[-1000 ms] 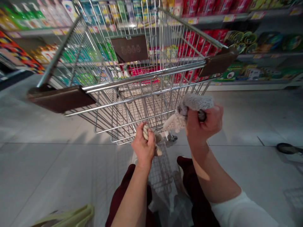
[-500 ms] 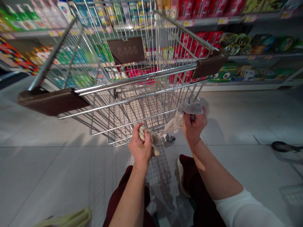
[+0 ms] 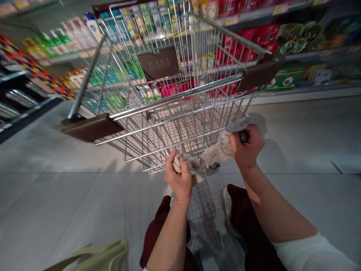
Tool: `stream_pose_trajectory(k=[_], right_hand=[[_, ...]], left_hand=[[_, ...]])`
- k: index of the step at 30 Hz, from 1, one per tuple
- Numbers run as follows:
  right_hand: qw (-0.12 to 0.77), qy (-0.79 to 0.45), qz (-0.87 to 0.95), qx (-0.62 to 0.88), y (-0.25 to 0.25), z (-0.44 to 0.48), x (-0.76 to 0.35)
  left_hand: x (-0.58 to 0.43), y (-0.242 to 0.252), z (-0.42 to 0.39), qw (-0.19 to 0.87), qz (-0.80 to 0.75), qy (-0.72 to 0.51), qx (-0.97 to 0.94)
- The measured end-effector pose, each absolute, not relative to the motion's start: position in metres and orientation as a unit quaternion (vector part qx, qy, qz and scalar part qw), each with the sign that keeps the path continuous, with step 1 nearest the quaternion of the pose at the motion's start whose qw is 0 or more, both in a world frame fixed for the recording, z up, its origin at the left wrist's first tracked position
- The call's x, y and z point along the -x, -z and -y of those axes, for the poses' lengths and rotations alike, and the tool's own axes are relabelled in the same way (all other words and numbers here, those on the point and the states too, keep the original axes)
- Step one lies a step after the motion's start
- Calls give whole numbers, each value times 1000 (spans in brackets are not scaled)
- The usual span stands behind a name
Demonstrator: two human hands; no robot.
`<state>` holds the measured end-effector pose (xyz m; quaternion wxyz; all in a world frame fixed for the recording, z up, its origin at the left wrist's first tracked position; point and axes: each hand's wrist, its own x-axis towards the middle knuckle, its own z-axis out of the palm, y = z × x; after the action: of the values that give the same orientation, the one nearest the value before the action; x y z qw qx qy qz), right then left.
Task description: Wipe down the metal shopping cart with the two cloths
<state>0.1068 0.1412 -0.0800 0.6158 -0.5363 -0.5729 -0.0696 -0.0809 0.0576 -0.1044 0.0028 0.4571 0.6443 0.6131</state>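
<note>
My left hand is closed around a bunched cream cloth in front of the shopping cart. To its right, my right hand grips a greyish-beige cloth, which has a fluffy grey part at the top and runs across toward my left hand. A small dark round thing shows within the right hand's grip; its kind is unclear. Whether the two pieces are one cloth I cannot tell. Just beyond both hands stands the wire shopping cart, its handle bar with brown end grips toward me.
Store shelves with bottles and red packs line the far side. A dark display rack stands at the left. On the tiled floor at lower left lies a pale green bag. My feet are close behind the cart.
My right hand has moved away from my left, and the cloth now stretches between them. The camera has turned left, so the cart and shelves appear further right.
</note>
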Motion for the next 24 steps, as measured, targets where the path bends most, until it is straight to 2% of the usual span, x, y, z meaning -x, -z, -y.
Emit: stream_pose_trajectory(k=[4,9,15,20,24], right_hand=[[598,23,580,553,77,-148,-116],[547,73,624,553,73,-150,-121],[507,66,656,555,68,-152,-127],[496,51,666,554,68,-152,-128],[497,41,667,554,68,-152,-128]], left_hand=[[99,96,-56,-85,-599,-652,-457],[111,88,-62,-157,-606,-679,-383],[101,93,-61,-190,-583,-583,-533],[97,106,-60,-131,-631,-458,-612],[99,110,-56,-89,-652,-439,-611]])
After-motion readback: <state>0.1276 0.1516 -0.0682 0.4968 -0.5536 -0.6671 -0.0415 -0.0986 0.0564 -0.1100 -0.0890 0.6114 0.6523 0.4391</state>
